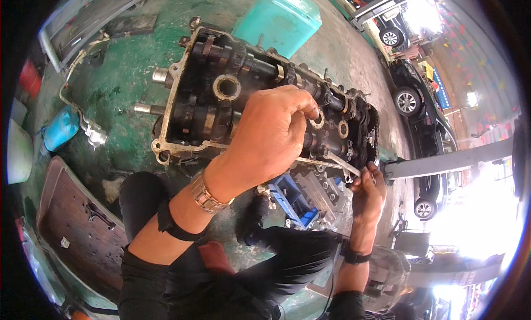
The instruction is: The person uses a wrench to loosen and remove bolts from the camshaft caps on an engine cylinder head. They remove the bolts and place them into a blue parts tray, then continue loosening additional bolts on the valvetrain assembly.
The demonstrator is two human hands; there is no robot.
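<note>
A greasy cylinder head (193, 107) with two camshafts lies on the green floor. My left hand (271, 137), a metal watch band on its wrist, rests on the middle of the head. Its fingers curl down among the camshaft caps near a round well (318, 120); what they pinch is hidden. My right hand (368, 193) is at the head's near right corner, closed around the end of a slim metal wrench (329, 164) that runs along the head's lower edge.
A teal plastic container (279, 19) stands beyond the head. A blue canister (60, 127) and a bent metal pipe (91, 133) lie at left, a rusty brown panel (77, 226) at lower left. Blue-trayed parts (298, 201) sit under the head. Parked cars (409, 99) at right.
</note>
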